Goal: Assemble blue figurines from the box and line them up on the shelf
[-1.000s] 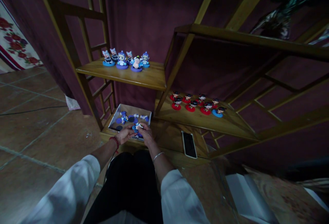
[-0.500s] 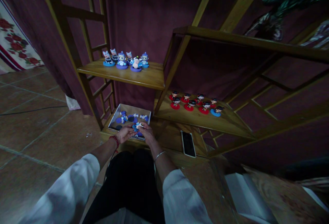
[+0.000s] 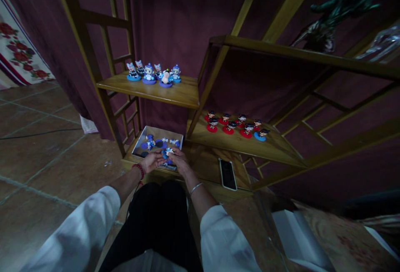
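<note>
Over the front edge of an open box (image 3: 136,150), my two hands meet at a small blue-and-white figurine (image 3: 167,152). My right hand (image 3: 179,160) grips it from the right with bent fingers. On the left, my left hand (image 3: 151,162) has its fingers pressed against the figurine's blue part. The figurine's underside is partly hidden by the fingers. Inside the box lie several purple and white figurines (image 3: 150,143) and dark round discs (image 3: 159,144).
Several blue and purple figurines (image 3: 149,74) stand on the upper left shelf (image 3: 131,90). Red-based figurines (image 3: 230,127) and one blue-based one stand on the right shelf (image 3: 250,147). A phone (image 3: 228,174) lies on the bottom board. A white box (image 3: 300,238) is at lower right.
The view has shifted slightly. Both hands stay together over the box with the figurine, which appears turned a little between the fingers.
</note>
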Demonstrator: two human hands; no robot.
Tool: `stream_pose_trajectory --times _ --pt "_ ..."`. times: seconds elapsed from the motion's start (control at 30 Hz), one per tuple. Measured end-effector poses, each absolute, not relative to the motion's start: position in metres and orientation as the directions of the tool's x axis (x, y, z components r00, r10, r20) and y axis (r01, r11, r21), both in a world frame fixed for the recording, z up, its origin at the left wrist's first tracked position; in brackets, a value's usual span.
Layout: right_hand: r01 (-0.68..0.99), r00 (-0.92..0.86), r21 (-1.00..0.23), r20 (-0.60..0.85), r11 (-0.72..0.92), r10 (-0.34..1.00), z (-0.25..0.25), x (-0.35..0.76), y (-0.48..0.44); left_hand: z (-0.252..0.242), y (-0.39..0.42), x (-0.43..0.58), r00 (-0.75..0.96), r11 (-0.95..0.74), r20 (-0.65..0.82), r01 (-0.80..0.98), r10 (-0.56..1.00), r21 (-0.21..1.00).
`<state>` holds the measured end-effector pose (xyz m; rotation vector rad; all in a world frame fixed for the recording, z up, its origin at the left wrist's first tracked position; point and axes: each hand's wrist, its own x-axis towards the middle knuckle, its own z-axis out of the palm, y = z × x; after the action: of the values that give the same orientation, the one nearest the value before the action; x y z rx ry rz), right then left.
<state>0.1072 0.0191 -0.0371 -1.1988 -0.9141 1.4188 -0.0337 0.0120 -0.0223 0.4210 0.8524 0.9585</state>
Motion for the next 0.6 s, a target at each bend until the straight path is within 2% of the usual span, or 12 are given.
stream_pose_trajectory --times 0.6 --pt "-0.186 -0.003 -0.978 -0.093 -0.092 0.996 -0.0325 0.1054 0.0169 -0.0213 0.0083 -0.0326 0.302 0.521 -0.428 -0.563 0.852 0.641"
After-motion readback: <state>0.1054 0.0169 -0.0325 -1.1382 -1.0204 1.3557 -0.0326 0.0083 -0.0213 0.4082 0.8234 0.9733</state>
